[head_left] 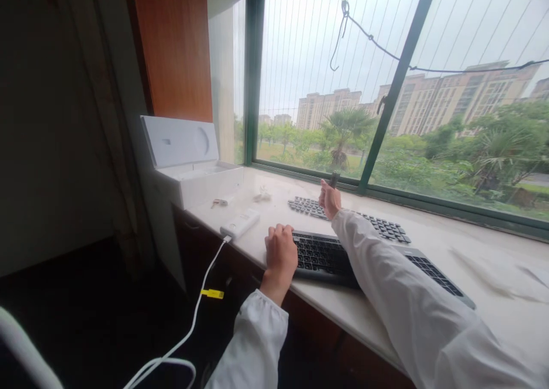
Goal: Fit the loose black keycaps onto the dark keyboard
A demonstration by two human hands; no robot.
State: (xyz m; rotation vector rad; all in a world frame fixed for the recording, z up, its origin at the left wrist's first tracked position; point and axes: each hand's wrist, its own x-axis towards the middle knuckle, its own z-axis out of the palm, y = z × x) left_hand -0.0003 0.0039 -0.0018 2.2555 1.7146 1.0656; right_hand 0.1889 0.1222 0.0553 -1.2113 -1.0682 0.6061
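Observation:
My left hand (pixel 282 251) is closed on the left end of a dark keyboard base (pixel 319 255), which lies at the front edge of the pale sill. Small square sockets show where keycaps are off. Beyond it, my right hand (pixel 330 199) is raised with its fingers wrapped round a small black object (pixel 334 179), too small to name. Behind the base, loose dark keycaps (pixel 386 229) lie in rows; my right forearm crosses in front of part of them and of the base.
An open white box (pixel 210 178) stands at the sill's left end. Near it are a white device (pixel 240 223) with a white cable (pixel 201 289) and a small item (pixel 221 202). A grey keyboard-like frame (pixel 437 274) and clear plastic (pixel 497 272) lie right.

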